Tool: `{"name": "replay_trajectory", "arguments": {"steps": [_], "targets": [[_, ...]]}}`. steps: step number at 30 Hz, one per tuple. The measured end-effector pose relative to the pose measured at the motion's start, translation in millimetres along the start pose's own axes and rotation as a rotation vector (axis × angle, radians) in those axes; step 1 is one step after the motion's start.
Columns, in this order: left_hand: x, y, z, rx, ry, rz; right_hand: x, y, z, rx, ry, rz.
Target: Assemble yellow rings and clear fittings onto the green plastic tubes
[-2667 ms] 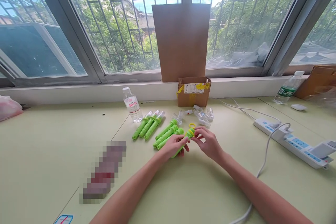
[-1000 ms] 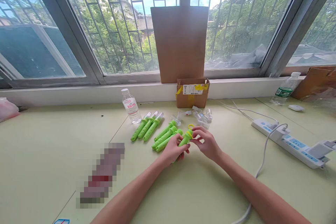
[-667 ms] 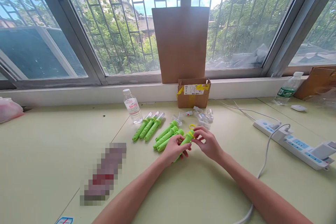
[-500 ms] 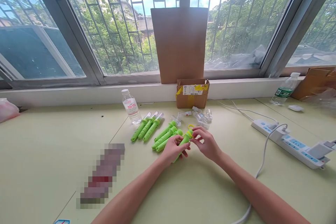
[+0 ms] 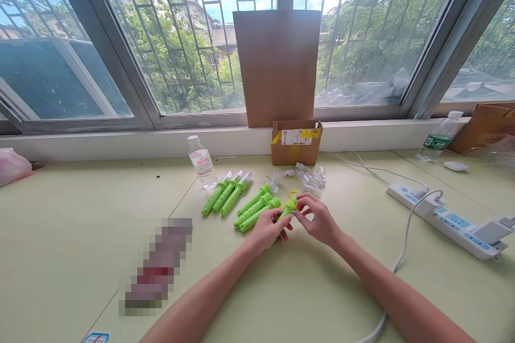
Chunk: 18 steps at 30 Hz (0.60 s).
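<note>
My left hand (image 5: 269, 228) is wrapped round a green tube (image 5: 286, 211), which is tilted with its threaded end up and to the right. My right hand (image 5: 316, 221) pinches at that end, where a yellow ring (image 5: 290, 205) sits around the tube. Another yellow ring (image 5: 294, 193) lies just behind it. Left of my hands rest three green tubes with open threaded ends (image 5: 253, 210). Further left are three green tubes with clear caps (image 5: 227, 193). Clear plastic parts (image 5: 309, 178) lie behind my right hand.
A small cardboard box (image 5: 295, 150) stands at the back below a cardboard sheet (image 5: 277, 69). One water bottle (image 5: 203, 164) is back left, another (image 5: 439, 138) back right. A power strip (image 5: 446, 220) with white cables lies at the right. A blurred object (image 5: 161, 262) is at front left.
The yellow ring at the held tube's end seems slightly lower on it. My hands have barely moved, and the view has shifted a little.
</note>
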State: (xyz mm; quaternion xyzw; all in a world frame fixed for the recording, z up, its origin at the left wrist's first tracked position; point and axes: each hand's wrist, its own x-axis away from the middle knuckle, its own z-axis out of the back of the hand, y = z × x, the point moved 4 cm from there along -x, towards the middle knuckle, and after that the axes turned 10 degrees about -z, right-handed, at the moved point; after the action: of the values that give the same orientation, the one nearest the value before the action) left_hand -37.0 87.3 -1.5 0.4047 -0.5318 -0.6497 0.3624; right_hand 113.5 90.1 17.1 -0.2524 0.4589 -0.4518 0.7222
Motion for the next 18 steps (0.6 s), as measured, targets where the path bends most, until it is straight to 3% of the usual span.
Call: {"name": "replay_trajectory", "arguments": {"steps": [8, 18], "targets": [[-2.4, -0.6, 3.4, 0.056, -0.100, 0.017, 0.6, 4.7, 0.8, 0.068, -0.071, 0.020], [-1.2, 1.1, 4.0, -0.031, -0.140, 0.050, -2.5, 20.1, -0.9, 0.085, 0.011, 0.004]]}}
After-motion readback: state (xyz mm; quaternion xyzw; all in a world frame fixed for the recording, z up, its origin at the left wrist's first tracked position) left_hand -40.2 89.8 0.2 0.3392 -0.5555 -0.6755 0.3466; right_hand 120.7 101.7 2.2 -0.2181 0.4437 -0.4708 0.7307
